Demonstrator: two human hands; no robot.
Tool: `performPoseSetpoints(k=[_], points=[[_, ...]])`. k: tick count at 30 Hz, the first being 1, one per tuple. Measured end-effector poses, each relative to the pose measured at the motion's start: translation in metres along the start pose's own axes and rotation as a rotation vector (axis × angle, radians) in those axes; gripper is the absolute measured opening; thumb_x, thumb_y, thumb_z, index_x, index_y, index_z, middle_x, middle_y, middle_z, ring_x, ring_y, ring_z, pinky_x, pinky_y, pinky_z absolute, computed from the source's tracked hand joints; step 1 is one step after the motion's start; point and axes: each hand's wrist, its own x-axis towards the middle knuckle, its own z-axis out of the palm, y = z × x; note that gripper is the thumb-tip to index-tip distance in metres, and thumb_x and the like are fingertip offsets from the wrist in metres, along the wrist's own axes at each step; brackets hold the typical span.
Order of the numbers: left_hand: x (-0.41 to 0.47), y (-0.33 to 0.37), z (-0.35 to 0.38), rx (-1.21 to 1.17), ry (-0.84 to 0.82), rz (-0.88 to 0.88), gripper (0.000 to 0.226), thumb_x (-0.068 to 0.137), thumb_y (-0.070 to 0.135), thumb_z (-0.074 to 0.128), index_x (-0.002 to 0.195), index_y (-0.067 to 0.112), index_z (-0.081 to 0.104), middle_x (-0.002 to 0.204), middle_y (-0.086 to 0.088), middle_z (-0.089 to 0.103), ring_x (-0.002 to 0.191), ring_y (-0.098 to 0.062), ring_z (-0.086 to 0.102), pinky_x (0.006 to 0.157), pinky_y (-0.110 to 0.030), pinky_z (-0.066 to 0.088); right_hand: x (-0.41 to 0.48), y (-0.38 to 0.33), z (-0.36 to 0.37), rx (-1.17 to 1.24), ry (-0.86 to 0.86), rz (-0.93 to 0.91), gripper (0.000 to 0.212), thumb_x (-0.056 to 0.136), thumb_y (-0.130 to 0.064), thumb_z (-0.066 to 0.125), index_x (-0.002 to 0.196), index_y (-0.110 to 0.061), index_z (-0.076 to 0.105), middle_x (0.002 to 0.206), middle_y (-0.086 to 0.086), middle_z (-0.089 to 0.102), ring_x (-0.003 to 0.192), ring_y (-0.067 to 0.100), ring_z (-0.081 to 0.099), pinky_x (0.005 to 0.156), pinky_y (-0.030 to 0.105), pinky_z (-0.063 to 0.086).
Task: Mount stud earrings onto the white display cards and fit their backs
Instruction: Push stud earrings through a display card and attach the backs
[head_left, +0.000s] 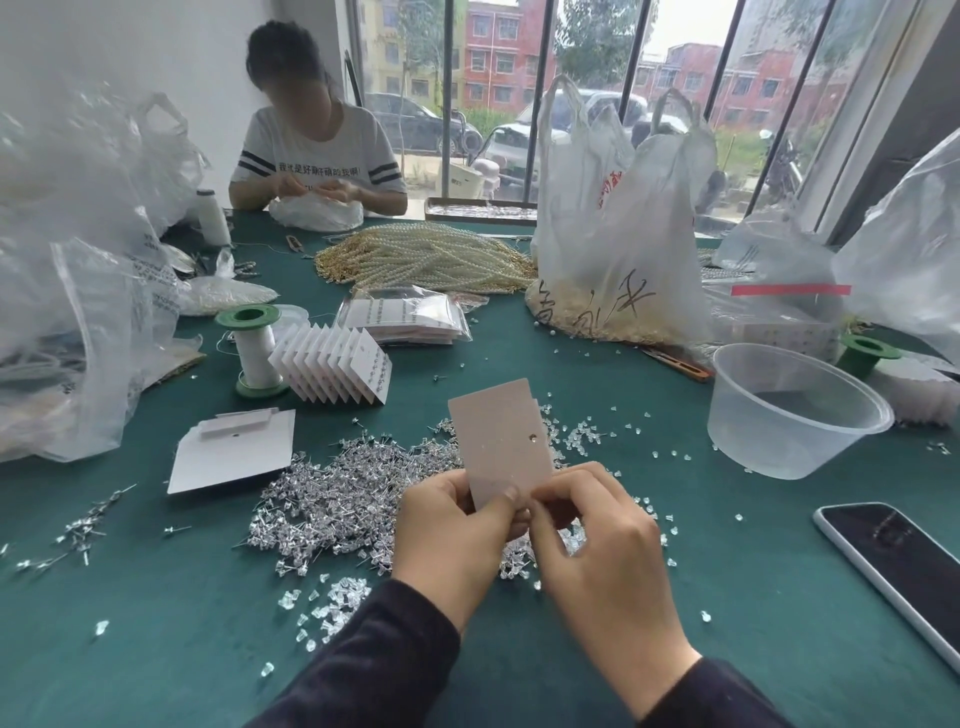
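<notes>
Card (501, 441) in left hand (451, 527), right hand (597, 545)

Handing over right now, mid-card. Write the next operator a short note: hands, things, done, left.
Left hand: pinches the lower edge of the display card, held upright.
Right hand: pinches the same edge beside it.
Stud pile lies under and behind the hands; clear backs scattered around it.
Done: fanned cards, apparently filled.
Left: this card, whose studs cannot be made out, then the flat blank cards.
</notes>
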Motion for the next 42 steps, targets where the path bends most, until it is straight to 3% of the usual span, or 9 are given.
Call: performPoseSetpoints(k=[6,12,19,24,27,30,34,38,42], points=[[-0.002,0.001,0.000,-0.006,-0.016,0.011,0.023,0.080,-0.013,0.056,0.067,0.004,0.064,0.057,-0.002,0.070,0.053,-0.014,0.067,0.050,-0.017,0.052,-0.002,0.001,0.001,-0.029,-0.029,-0.017,0.008,0.073,-0.004,0.068,0.070,-0.010,0.063,0.070,-0.002,0.059,0.059,0.010,0.055,0.058,0.024,0.045],[-0.001,0.000,0.000,0.045,0.000,0.035,0.022,0.079,-0.012,0.058,0.066,0.005,0.064,0.063,-0.005,0.070,0.056,-0.015,0.067,0.055,-0.020,0.055,-0.001,0.001,0.000,0.002,-0.005,-0.012,0.011,0.072,-0.002,0.069,0.070,-0.011,0.063,0.070,-0.003,0.059,0.065,0.005,0.053,0.060,0.011,0.043],[-0.001,0.000,0.000,0.069,-0.008,0.052,0.023,0.079,-0.012,0.058,0.066,0.007,0.065,0.059,-0.001,0.069,0.054,-0.012,0.067,0.052,-0.018,0.054,-0.001,0.000,0.000,-0.021,-0.011,-0.040,0.006,0.072,-0.006,0.065,0.069,-0.011,0.063,0.070,-0.004,0.058,0.062,0.005,0.052,0.058,0.021,0.045],[0.002,-0.004,-0.002,0.243,0.033,0.143,0.021,0.077,-0.005,0.064,0.062,0.011,0.066,0.072,-0.015,0.072,0.074,-0.034,0.069,0.073,-0.045,0.057,-0.002,0.000,0.001,-0.068,-0.013,-0.079,0.004,0.074,-0.005,0.064,0.070,-0.007,0.065,0.072,0.002,0.061,0.060,0.017,0.059,0.056,0.031,0.050],[0.002,-0.007,-0.003,0.306,0.064,0.165,0.020,0.076,-0.001,0.065,0.060,0.011,0.067,0.069,-0.012,0.072,0.075,-0.032,0.069,0.074,-0.048,0.056,-0.003,-0.003,0.002,-0.166,0.005,-0.148,0.006,0.072,0.000,0.064,0.068,-0.005,0.065,0.069,0.004,0.060,0.056,0.018,0.057,0.059,0.018,0.043],[0.000,-0.007,-0.002,0.319,0.068,0.170,0.016,0.077,0.000,0.065,0.062,0.005,0.067,0.070,-0.014,0.071,0.075,-0.033,0.068,0.074,-0.049,0.055,-0.004,-0.003,0.003,-0.202,0.022,-0.178,0.008,0.073,0.002,0.063,0.067,-0.003,0.065,0.067,0.006,0.059,0.055,0.020,0.056,0.060,0.016,0.038],[-0.002,-0.005,-0.001,0.238,0.053,0.142,0.024,0.080,-0.007,0.059,0.061,0.006,0.066,0.070,-0.016,0.070,0.067,-0.025,0.065,0.072,-0.043,0.057,-0.005,-0.003,0.005,-0.189,0.036,-0.198,0.008,0.074,0.003,0.062,0.070,-0.002,0.067,0.069,0.008,0.061,0.058,0.023,0.058,0.059,0.024,0.045],[-0.004,-0.002,-0.001,0.065,-0.006,0.043,0.028,0.082,-0.012,0.055,0.064,0.006,0.065,0.058,-0.001,0.069,0.056,-0.011,0.066,0.055,-0.020,0.055,-0.004,-0.003,0.006,-0.197,0.028,-0.198,0.008,0.071,0.005,0.063,0.069,-0.002,0.067,0.069,0.009,0.061,0.059,0.025,0.059,0.061,0.024,0.044],[-0.008,0.006,-0.002,-0.120,-0.059,-0.036,0.015,0.080,-0.013,0.056,0.073,-0.002,0.065,0.060,-0.006,0.070,0.055,-0.014,0.067,0.053,-0.019,0.054,-0.003,-0.001,0.000,-0.092,0.085,-0.194,0.011,0.081,-0.005,0.059,0.076,-0.002,0.068,0.075,0.008,0.062,0.065,0.022,0.061,0.065,0.025,0.048]])
